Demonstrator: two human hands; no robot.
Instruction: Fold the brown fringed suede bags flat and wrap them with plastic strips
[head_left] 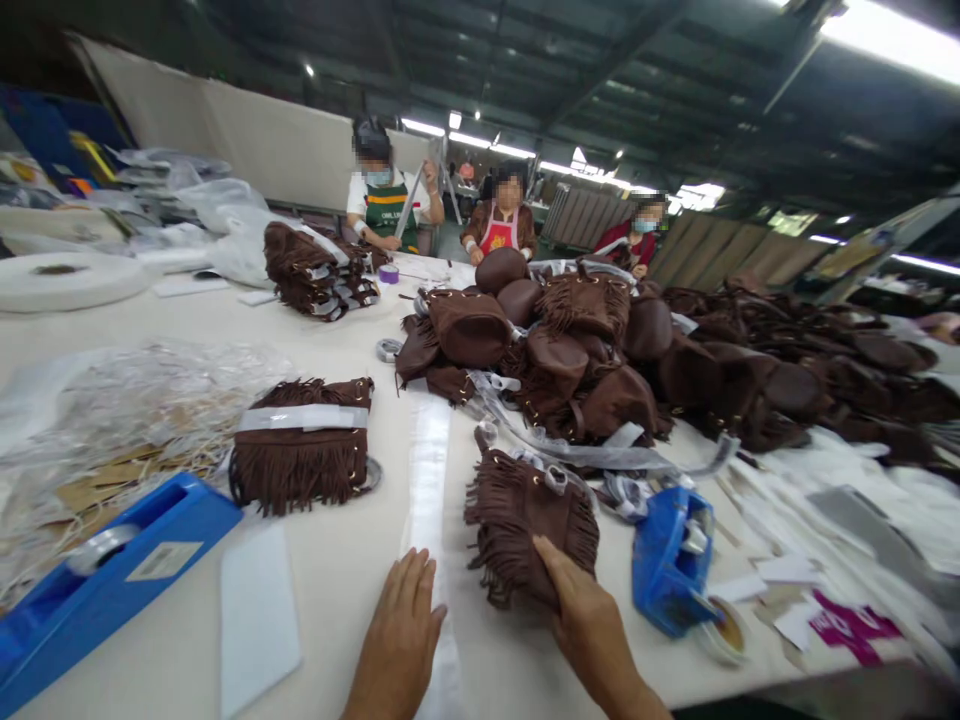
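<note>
While the fringed brown bag (525, 500) lay near the table's (337, 590) front edge, the right hand (585, 615) gripped its near side; the left hand (401, 625) rested flat, fingers extended, beside a glossy strip (429, 470). Leftward, a blue dispenser (161, 560) contained a tape roll (101, 548).

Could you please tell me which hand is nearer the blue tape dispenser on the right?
Right. The right hand touches the brown fringed bag, just left of the dispenser; the left hand is farther left, at the pale strip.
</note>
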